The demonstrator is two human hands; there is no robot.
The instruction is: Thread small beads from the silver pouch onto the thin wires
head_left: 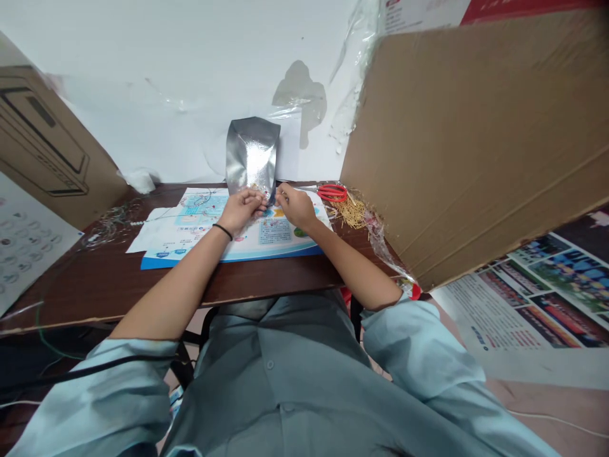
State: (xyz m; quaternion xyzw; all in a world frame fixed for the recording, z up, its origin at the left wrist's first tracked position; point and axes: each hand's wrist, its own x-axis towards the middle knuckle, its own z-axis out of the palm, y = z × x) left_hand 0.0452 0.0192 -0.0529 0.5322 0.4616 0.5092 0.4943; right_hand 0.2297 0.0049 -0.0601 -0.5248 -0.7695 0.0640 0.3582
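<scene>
A silver foil bag (252,155) stands upright above a printed paper sheet (228,231) on a dark wooden table (109,285). My left hand (240,211) and my right hand (291,206) both pinch the bag's lower end, and their fingers hide part of it. A few gold-coloured bits show at the bag's lower end, too small to name. To the right of my right hand lie red-handled scissors (332,192), next to a loose pile of thin gold pins (353,212).
A large cardboard sheet (466,139) leans in from the right, close to the pins. A cardboard box (52,143) stands at the left, and a tangle of thin wire (111,225) lies on the table. Behind the table is a white wall with plastic film.
</scene>
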